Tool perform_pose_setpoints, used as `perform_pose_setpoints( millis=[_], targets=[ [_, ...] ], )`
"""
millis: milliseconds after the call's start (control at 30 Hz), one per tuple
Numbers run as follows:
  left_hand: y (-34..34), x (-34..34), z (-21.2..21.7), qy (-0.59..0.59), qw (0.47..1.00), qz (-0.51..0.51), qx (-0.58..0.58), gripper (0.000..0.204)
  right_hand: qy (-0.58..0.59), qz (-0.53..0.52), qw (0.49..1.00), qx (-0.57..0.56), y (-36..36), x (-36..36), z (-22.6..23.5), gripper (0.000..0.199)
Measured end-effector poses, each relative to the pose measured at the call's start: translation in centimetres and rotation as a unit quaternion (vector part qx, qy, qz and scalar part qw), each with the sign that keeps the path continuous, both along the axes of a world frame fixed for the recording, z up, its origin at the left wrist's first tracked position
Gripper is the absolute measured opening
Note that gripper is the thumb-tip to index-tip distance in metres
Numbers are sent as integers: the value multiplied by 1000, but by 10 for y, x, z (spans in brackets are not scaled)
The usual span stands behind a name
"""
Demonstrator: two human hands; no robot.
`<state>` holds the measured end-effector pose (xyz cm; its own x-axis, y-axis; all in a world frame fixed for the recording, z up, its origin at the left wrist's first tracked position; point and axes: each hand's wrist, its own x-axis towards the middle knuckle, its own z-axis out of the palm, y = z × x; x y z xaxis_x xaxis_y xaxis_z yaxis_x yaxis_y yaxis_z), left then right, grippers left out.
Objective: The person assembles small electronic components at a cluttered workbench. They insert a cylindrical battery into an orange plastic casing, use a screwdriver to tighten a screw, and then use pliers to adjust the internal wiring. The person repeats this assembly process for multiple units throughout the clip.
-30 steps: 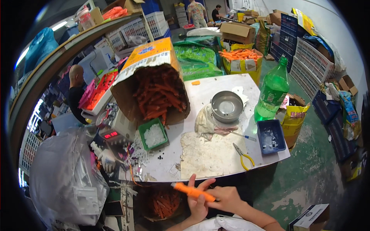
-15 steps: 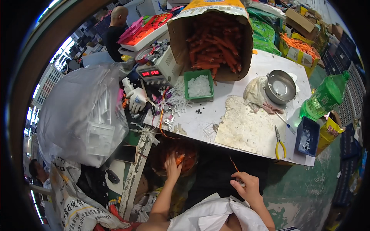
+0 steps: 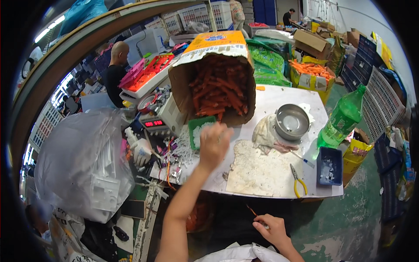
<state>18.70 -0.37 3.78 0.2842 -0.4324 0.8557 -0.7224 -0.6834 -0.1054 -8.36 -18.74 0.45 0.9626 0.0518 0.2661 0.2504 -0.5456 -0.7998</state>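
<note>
My left hand (image 3: 214,144) reaches over the surface (image 3: 279,98), fingers curled loosely at the green tray (image 3: 198,131) of white bits. Near me, my right hand (image 3: 273,229) has its fingers pinched on a thin orange piece (image 3: 252,211).

**One head-worn fisheye, looking down over the worktable**

Only a single view was given: the left of two wide fisheye cameras worn on the person's head. It looked steeply down and forward over a white worktable (image 3: 279,100), close enough that the person's left hand (image 3: 214,144) and right hand (image 3: 273,229) entered from the lower edge. The open cardboard box (image 3: 218,83) of orange parts stood at the table's far side, near the picture's middle. Straight edges bowed toward the dark circular rim, where the warehouse's far end with stacked crates (image 3: 205,15) appeared small. No second view was on hand to share ground with it.
</note>
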Motion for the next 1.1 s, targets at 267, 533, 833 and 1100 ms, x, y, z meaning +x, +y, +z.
perform_pose_setpoints(
  millis=[267,533,833,1100],
  targets=[
    [17,202,13,102,944,210,232,33,4,-65,998,9,-22,-7,-3,17],
    [35,196,16,56,954,54,288,20,-14,-65,998,15,-25,5,-6,18],
    [-48,-9,53,424,845,-272,-178,21,-29,-193,979,56,-31,17,9,22],
    [-66,-146,-1,618,591,-347,-385,18,-2,-133,983,126,-21,14,20,29]
  ],
)
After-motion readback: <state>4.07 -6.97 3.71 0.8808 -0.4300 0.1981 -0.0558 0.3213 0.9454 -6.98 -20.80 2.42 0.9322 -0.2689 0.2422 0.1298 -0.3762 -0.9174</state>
